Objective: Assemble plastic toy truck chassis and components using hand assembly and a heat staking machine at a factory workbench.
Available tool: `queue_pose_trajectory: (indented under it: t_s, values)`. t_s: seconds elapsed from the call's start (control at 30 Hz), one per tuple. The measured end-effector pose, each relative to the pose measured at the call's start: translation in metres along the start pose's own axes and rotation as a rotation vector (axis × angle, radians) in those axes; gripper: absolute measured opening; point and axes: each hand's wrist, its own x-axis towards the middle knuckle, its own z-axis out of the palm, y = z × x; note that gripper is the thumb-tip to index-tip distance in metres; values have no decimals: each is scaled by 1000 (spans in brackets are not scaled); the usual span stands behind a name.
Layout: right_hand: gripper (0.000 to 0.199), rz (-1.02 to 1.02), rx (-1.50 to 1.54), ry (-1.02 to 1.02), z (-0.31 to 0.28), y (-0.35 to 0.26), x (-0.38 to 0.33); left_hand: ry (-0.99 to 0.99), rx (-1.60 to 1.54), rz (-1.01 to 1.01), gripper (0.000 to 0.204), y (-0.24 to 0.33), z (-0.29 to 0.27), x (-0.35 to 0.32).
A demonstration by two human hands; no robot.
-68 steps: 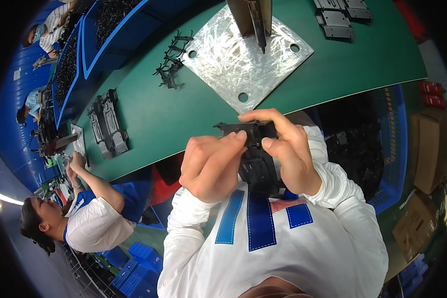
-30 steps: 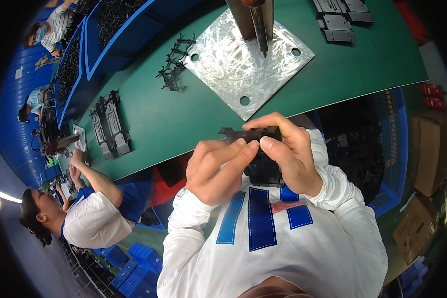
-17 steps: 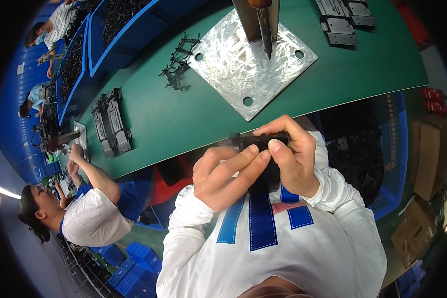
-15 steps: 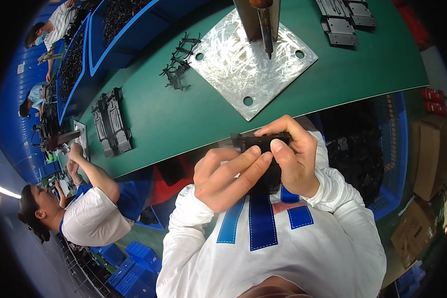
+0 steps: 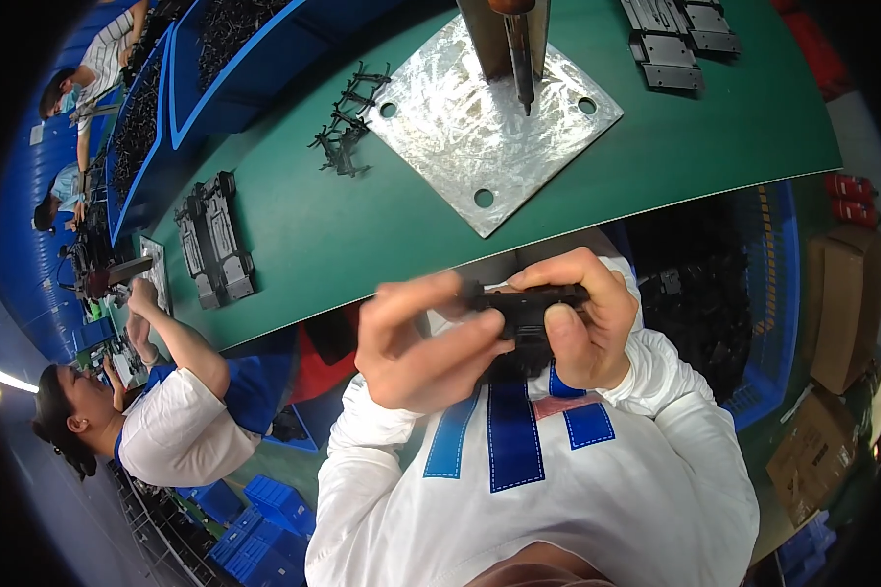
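A dark black plastic part is held in front of my chest, just off the near edge of the bench. My right hand grips its right end, with the thumb on the near face and the index finger bent over the top. At the other end is my left hand, slightly blurred, with curled fingers and fingertips against the part. Its lower portion blends into the dark patch behind it. Beyond my hands stands a scratched metal base plate with a pointed tool tip above it.
Small black frame pieces lie left of the plate. Flat black chassis-like parts lie at left and far right. Blue bins hold black pieces; a blue crate stands at right. A co-worker sits at left.
My left hand has shifted left and its fingers have lifted and curled at the part's left end. The part has moved slightly right and down with my right hand.
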Motion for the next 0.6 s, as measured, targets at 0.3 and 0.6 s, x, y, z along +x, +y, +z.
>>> queue_pose_trajectory:
  t_s: [0.3,0.6]
  values:
    - [33,-80,51,-239,-9,5,7,-74,-94,-50,53,-8,-7,2]
    - [37,-19,88,-211,-4,0,1,38,-26,-19,42,5,1,-4]
